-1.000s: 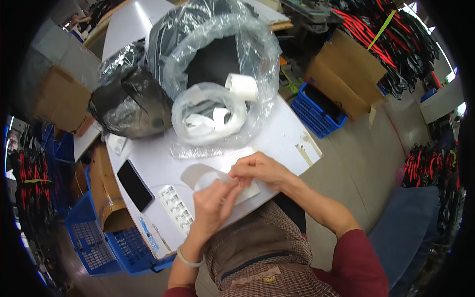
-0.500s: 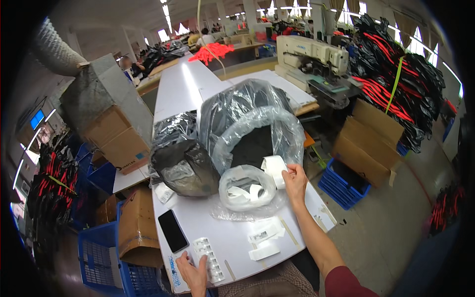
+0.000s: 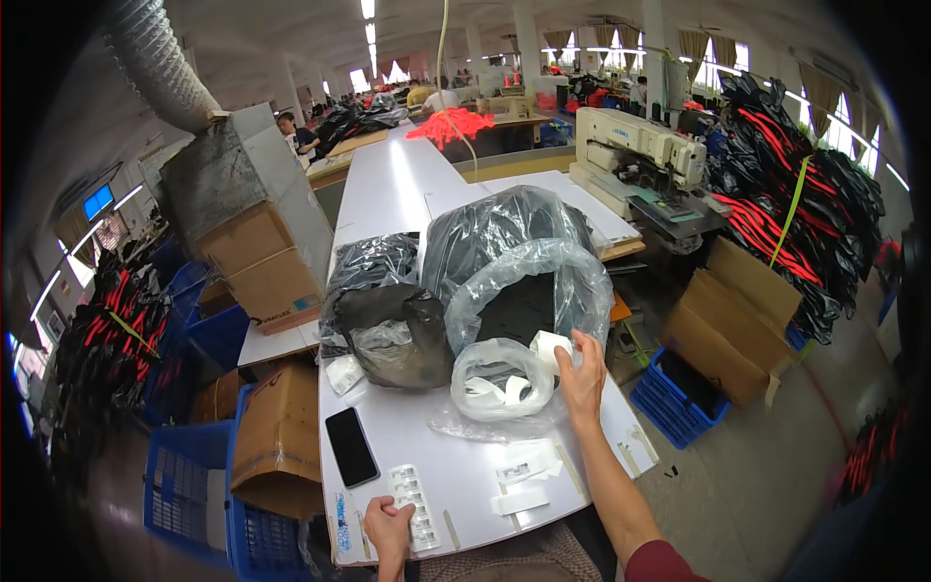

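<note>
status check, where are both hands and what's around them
Right hand at white roll, grip unclear. Left hand at label sheet. Black phone just beyond left hand; plastic bag left of roll.

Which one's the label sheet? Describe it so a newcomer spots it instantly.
On the white table, find the black phone toward the near left. Below it, by the left hand, lies the label sheet. Unlike the white slips farther right, it is one strip of repeating printed rows.
</note>
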`<state>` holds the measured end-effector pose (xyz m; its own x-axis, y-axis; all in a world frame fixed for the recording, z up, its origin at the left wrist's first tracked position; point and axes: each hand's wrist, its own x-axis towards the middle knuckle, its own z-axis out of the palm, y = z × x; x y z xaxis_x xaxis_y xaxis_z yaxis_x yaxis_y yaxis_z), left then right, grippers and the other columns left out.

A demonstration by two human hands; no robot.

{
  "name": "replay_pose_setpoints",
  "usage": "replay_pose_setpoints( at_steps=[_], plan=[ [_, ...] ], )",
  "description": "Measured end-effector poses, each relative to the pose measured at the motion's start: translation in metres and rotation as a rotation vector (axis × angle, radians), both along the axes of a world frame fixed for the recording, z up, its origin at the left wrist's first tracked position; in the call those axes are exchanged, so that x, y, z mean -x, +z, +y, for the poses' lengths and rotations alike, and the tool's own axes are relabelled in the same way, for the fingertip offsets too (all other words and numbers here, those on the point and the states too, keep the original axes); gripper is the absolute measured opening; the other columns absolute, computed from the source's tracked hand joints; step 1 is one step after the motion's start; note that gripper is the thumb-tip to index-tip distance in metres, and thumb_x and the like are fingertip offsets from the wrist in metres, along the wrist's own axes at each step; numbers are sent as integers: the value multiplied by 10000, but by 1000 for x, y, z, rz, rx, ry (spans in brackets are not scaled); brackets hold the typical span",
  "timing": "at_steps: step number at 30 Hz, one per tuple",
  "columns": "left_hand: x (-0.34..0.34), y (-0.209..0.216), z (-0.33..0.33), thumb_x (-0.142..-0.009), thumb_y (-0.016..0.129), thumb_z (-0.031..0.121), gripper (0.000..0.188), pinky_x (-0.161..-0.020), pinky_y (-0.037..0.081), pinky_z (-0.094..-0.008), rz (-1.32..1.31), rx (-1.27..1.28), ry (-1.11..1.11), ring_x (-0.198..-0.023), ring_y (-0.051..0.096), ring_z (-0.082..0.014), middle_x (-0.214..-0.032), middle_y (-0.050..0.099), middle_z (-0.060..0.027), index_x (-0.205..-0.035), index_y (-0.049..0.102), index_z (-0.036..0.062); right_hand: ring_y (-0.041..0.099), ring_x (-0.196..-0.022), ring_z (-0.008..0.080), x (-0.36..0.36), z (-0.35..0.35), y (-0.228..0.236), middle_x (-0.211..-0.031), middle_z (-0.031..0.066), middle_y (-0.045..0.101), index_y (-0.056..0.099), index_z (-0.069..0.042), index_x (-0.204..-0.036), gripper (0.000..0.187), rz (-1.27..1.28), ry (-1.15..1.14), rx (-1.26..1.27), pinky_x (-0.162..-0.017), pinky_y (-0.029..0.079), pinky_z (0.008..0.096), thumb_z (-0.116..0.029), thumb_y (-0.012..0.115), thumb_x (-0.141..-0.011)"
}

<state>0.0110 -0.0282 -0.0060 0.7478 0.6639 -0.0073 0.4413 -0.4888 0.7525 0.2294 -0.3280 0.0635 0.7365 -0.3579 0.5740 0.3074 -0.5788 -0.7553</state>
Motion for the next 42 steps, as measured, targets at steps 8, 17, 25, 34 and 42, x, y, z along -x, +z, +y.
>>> replay_pose_setpoints(
  at_steps=[8, 17, 25, 34, 42],
  plan=[
    [0, -8, 12, -647, 818, 188, 293, -635, 500, -372, -76, 97, 57, -629, 638, -248, -662, 656, -121, -752, 651, -28, 660, -819, 231, 79, 28, 23, -898, 128, 677, 680, 20, -953, 169, 69, 334, -201, -726, 500, 330, -109, 701, -846],
    [-5, -10, 9, -647, 857, 292, 417, -666, 485, -423, 45, -61, -14, -701, 618, -310, -773, 626, -149, -796, 609, -9, 671, -811, 151, 128, 63, 4, -861, 98, 719, 701, 27, -940, 175, 298, 694, -203, -708, 509, 271, -134, 697, -873],
    [13, 2, 13, -744, 773, -33, 222, -514, 427, -213, -409, 675, 39, -595, 579, -96, -720, 645, -50, -772, 563, 34, 656, -818, 142, 151, 73, 1, -894, 87, 711, 679, 13, -1043, 256, 527, 900, -283, -765, 517, 280, -202, 687, -905],
    [19, 75, -40, -833, 711, -26, 127, -621, 504, -199, -477, 1029, -250, -734, 642, -94, -904, 702, -99, -895, 604, -1, 484, -625, 40, 182, 96, -19, -671, -14, 557, 620, 4, -872, 248, 798, 1278, -446, -539, 389, 230, -229, 689, -922],
    [17, 87, -72, -908, 677, 84, 167, -651, 521, -229, -156, 993, -429, -730, 632, -86, -870, 708, -64, -981, 690, -66, 565, -698, 57, 174, 46, 3, -784, 1, 647, 687, -12, -971, 173, 715, 1019, -478, -620, 456, 217, -174, 682, -912]
  ],
)
